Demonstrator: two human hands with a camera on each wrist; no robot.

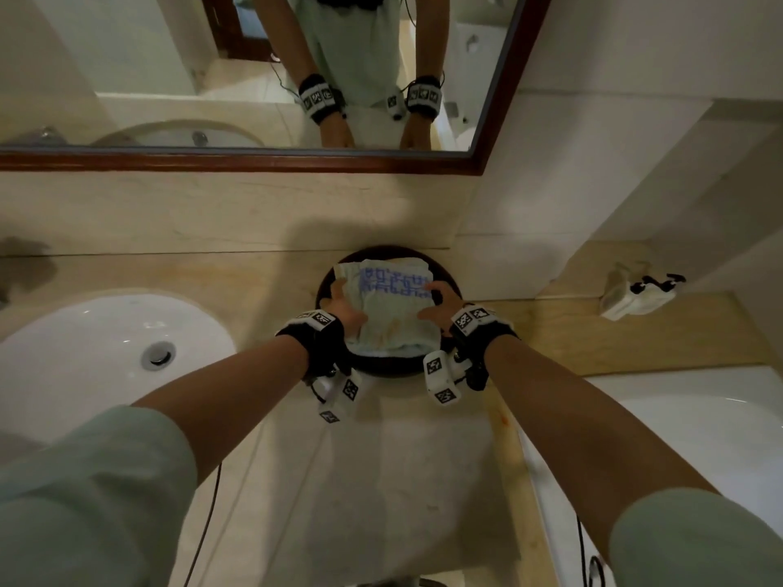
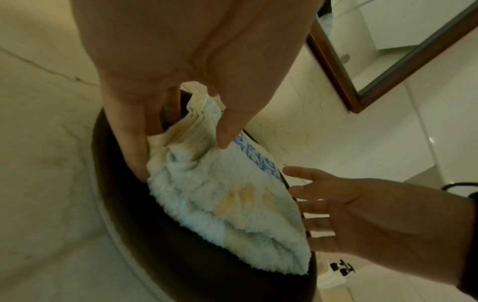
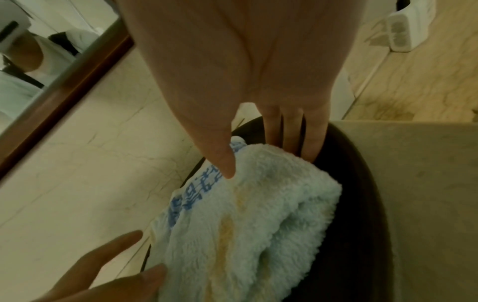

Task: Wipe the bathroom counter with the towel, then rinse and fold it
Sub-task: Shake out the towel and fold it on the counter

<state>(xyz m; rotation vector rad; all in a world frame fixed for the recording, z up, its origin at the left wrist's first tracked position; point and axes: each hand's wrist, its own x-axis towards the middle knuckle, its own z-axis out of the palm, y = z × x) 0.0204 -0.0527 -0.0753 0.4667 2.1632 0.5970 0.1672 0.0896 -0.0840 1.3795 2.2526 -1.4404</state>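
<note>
A folded pale towel [image 1: 394, 307] with blue lettering and yellowish stains lies on a dark round tray [image 1: 381, 366] on the beige counter [image 1: 262, 273]. My left hand [image 1: 343, 298] holds its left side. In the left wrist view the thumb lies on top of the towel [image 2: 227, 200] and the fingers [image 2: 134, 151] reach down beside it, over the tray [image 2: 124, 204]. My right hand [image 1: 438, 298] holds the right side. In the right wrist view its thumb presses on the towel [image 3: 271, 204] near the lettering. Its fingers [image 3: 302, 147] go down along the far edge, against the tray [image 3: 362, 183].
A white sink [image 1: 106, 353] is set into the counter at the left. A wood-framed mirror [image 1: 254, 159] hangs on the wall behind. On a ledge to the right sits a small white device [image 1: 635, 296]. A white tub rim [image 1: 678, 417] lies at the lower right.
</note>
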